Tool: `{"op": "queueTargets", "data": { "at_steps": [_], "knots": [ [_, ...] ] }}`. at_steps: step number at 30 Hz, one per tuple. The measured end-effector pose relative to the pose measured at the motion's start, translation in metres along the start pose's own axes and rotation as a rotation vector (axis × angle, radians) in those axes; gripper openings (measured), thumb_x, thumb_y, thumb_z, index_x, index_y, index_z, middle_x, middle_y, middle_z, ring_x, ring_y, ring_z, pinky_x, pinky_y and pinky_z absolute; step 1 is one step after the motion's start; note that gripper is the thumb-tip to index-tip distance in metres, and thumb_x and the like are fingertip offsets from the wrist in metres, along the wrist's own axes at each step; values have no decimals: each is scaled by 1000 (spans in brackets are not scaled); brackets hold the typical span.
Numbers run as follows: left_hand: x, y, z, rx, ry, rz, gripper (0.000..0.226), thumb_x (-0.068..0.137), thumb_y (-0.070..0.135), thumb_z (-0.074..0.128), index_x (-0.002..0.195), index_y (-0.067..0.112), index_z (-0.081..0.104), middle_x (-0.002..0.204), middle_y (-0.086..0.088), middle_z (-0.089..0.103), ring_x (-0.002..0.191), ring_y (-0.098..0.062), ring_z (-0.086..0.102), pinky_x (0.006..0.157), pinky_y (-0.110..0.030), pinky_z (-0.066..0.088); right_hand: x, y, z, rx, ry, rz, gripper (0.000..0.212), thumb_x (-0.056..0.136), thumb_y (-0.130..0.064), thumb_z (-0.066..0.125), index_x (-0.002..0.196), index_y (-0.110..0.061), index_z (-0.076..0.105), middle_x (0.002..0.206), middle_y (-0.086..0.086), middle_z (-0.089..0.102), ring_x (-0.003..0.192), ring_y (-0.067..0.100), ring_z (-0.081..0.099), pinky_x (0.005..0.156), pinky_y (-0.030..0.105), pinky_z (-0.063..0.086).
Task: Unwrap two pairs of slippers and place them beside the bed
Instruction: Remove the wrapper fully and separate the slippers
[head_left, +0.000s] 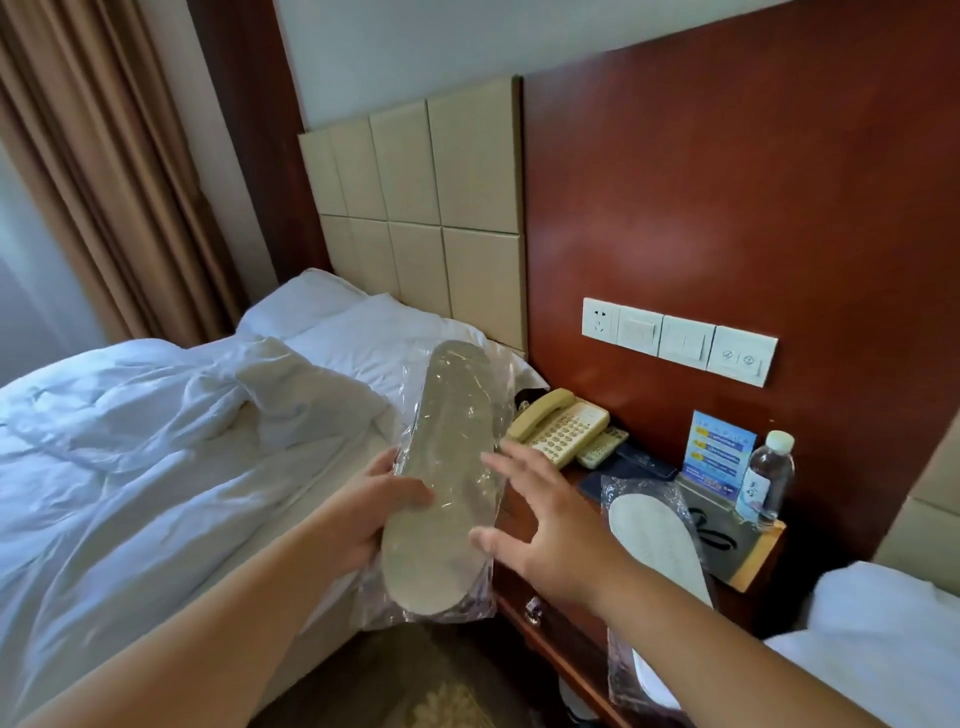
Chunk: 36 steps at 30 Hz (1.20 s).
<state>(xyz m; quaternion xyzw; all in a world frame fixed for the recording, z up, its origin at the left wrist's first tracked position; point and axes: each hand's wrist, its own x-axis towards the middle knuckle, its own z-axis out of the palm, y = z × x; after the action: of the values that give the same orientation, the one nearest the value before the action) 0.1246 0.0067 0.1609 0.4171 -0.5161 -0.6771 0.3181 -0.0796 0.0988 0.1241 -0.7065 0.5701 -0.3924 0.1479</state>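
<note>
Wrapped slippers (447, 478) in left hand (374, 514) above rumpled bed (156, 467).

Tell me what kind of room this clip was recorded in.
Most likely a hotel room: two beds with white linen, a nightstand holding a corded phone and bottled water, and wrapped disposable slippers in the left hand.

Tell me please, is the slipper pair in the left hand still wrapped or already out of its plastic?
Still wrapped: glossy clear plastic covers the slipper pair held by the left hand.

Grey-soled slippers (447, 483) in clear wrap, white bedding (156, 441), beige telephone (558, 428), reddish-brown wall panel (727, 208).
</note>
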Motion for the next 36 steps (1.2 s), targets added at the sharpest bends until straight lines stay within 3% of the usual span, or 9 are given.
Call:
{"op": "queueTargets", "data": {
  "at_steps": [5,9,12,17,22,26,31,34,36],
  "knots": [
    [-36,13,-10,101,-126,26,77,58,-6,63,126,31,57,107,-18,72,90,-40,70,69,-50,59,22,-22,-47,104,359,56,72,82,-35,76,143,-37,38,139,-17,35,129,2,37,109,27,32],
    [-56,27,-19,158,-176,2,76,56,-7,64,124,29,61,108,-22,69,87,-38,69,73,-51,58,29,-37,-77,449,306,147,91,70,-46,84,144,-50,30,144,-17,38,124,7,50,98,33,47],
    [-66,35,-22,222,-222,-26,75,58,-6,67,125,27,60,115,-25,67,96,-41,67,81,-54,56,29,-49,-86,594,268,133,78,71,-32,87,127,-63,43,121,-6,61,108,19,65,81,44,60],
    [-78,39,0,402,-121,146,54,76,25,85,122,14,60,109,-10,74,100,-29,71,85,-44,59,27,-74,-67,536,350,81,48,75,-19,84,109,-46,63,95,-3,68,87,24,69,64,45,62],
    [-80,36,25,415,111,337,36,83,39,76,111,20,67,100,-2,77,92,-20,74,86,-46,58,17,-96,-56,299,299,-114,55,79,-13,79,117,-46,58,107,-10,58,77,1,63,63,13,53],
    [-84,38,15,346,-6,335,35,85,42,68,113,21,67,103,-3,77,97,-22,72,82,-37,59,10,-103,-76,-9,75,-282,65,79,2,67,123,-45,57,128,-10,45,96,5,60,73,18,55],
    [-87,42,-1,252,-158,176,31,83,37,69,102,13,75,103,-17,75,91,-26,73,74,-34,59,10,-102,-93,-280,177,-456,19,83,-12,77,100,-21,75,125,4,57,95,18,63,82,33,54],
    [-86,41,-8,228,-196,132,30,85,36,69,100,11,78,107,-19,74,94,-28,73,75,-34,59,10,-100,-95,-335,204,-494,10,84,-16,76,94,-18,76,121,6,59,98,20,58,82,39,53],
    [-85,40,-10,255,-217,132,28,87,37,70,100,14,78,107,-17,74,96,-27,73,78,-35,59,9,-101,-93,-308,228,-465,8,84,-18,76,92,-19,77,122,2,58,105,18,55,87,33,51]
  ]
}}
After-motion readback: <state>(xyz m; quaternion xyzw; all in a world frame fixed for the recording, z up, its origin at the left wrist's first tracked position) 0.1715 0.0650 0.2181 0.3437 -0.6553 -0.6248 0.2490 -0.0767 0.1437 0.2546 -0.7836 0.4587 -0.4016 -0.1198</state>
